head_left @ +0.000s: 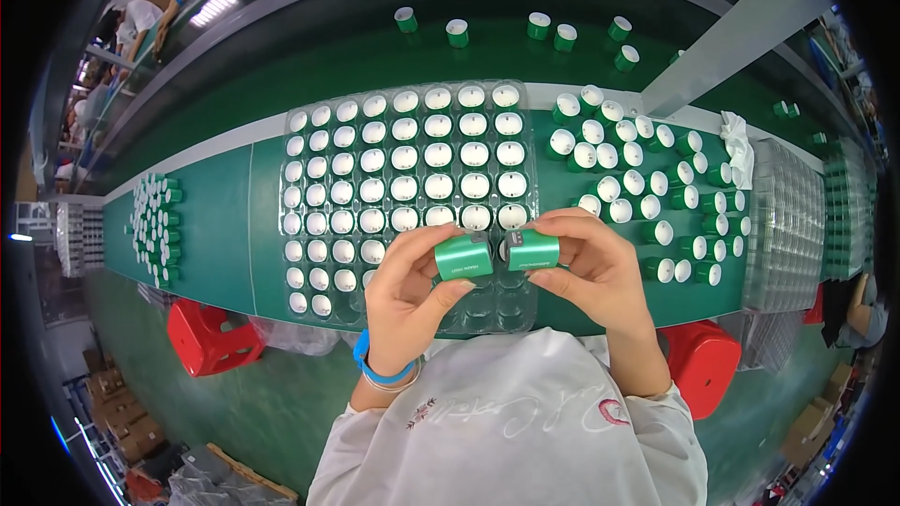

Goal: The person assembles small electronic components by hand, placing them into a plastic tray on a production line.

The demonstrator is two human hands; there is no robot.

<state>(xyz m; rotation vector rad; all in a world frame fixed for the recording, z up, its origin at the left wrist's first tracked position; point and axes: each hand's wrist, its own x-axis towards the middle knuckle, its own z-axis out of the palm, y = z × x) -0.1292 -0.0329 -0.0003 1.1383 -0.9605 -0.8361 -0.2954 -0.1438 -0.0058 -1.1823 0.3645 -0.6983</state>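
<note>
My left hand [408, 286] pinches a small green cylindrical container [463, 257] between thumb and fingers, tipped on its side. In my right hand [600, 267] is a second green container [532, 250], also lying sideways. The two face each other end to end, a narrow gap between them, and each shows a dark grey patch near its inner end. Beneath and beyond both hands lies a clear plastic tray [527, 178] with rows of white-topped green containers. Part of its near right side, with bare pockets, is partly hidden by my hands.
Many loose green containers [635, 182] stand on the right of the green table, and another cluster [155, 230] on the left. Stacked clear trays [786, 225] rise at the right end. A conveyor [356, 47] carrying several containers runs behind, with a grey post [722, 42]. Red stools [211, 337] stand below.
</note>
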